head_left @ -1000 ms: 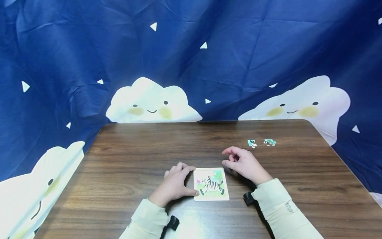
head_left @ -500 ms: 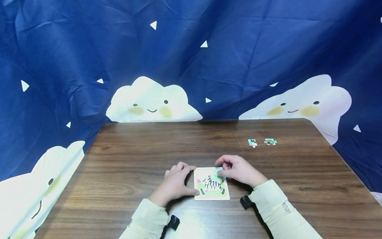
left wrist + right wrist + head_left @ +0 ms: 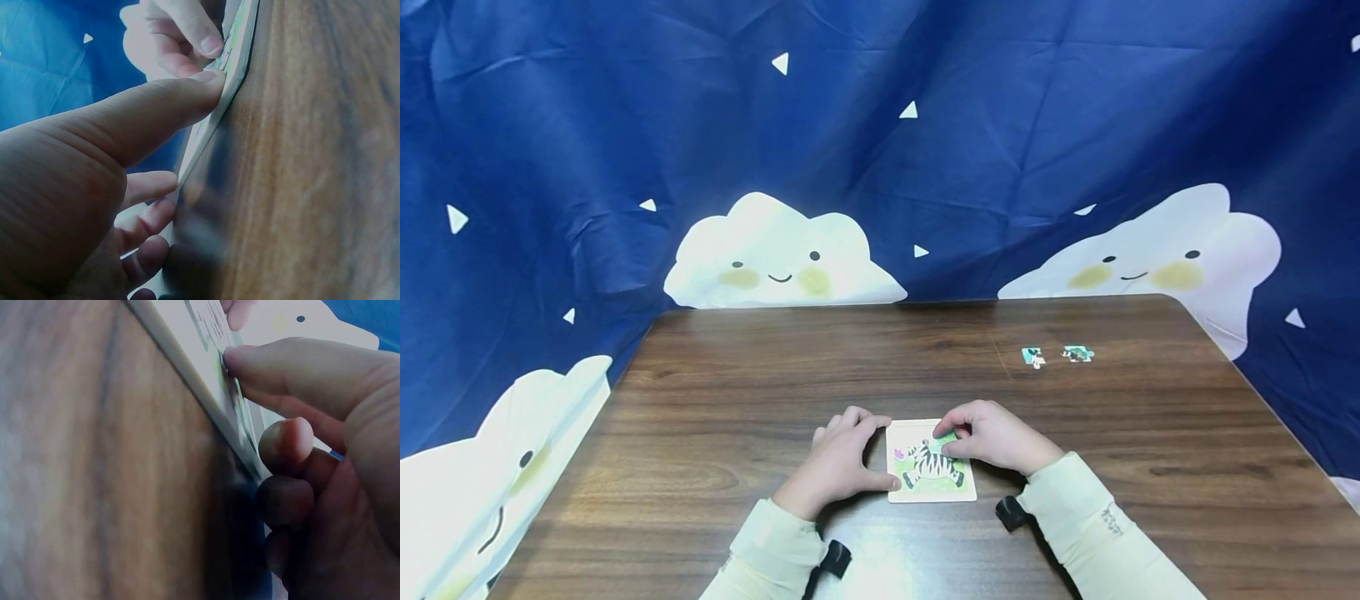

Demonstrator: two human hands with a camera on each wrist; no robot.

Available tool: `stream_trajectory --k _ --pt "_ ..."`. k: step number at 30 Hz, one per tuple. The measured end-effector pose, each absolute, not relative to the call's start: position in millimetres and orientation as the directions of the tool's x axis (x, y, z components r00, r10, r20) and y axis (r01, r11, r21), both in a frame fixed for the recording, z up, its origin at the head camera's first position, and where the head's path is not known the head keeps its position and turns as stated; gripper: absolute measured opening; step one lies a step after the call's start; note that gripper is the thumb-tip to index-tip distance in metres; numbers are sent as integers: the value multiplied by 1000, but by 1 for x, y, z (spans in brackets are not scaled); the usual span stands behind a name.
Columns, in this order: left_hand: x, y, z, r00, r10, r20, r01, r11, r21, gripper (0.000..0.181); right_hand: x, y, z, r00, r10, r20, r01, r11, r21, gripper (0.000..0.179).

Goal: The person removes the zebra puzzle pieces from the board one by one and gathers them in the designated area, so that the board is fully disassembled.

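Left hand [image 3: 842, 462] lies spread against, and right hand [image 3: 1000, 435] bends over (any pinch unclear), a seemingly near-complete, square, cream-rimmed zebra puzzle [image 3: 932, 499], well nearer than two remaining teal-and-white jigsaw pieces [image 3: 1079, 354] towards the brown wooden desk [image 3: 775, 358]'s far right corner.

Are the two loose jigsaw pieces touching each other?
No, wooden tabletop shows between one jigsaw piece and the other jigsaw piece.

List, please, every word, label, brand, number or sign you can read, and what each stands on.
No text can be read.
Right sleeve: dark marking, possibly lettering, too small and blurred to read.
Zebra board and loose pieces: pictures only, no readable text.
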State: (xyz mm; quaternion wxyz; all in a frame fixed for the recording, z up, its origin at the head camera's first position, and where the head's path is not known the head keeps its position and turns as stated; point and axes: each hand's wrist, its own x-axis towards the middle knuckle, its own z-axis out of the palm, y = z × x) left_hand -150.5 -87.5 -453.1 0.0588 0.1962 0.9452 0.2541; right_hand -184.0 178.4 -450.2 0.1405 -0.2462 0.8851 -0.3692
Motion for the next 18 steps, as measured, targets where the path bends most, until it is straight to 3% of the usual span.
stream_trajectory --k 18 --pt "-151 -87 -453 -913 407 -11 347 793 500 83 -182 175 -450 -845 -535 -15 -371 606 -703 13"
